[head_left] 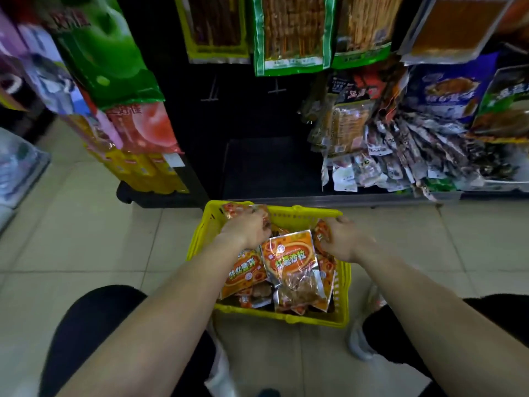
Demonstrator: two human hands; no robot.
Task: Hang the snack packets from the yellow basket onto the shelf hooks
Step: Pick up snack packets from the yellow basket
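A yellow basket stands on the tiled floor in front of the shelf, holding several orange snack packets. My left hand is inside the basket at its far left, closed on an orange packet that sticks up over the rim. At the basket's right side, my right hand grips another orange packet. Two bare shelf hooks jut from the dark back panel above the basket.
Hanging packets fill the shelf: green and yellow-bordered ones on top, jelly bags at left, small pouches on the lower right shelf. My knees flank the basket. A wrapped bundle sits far left.
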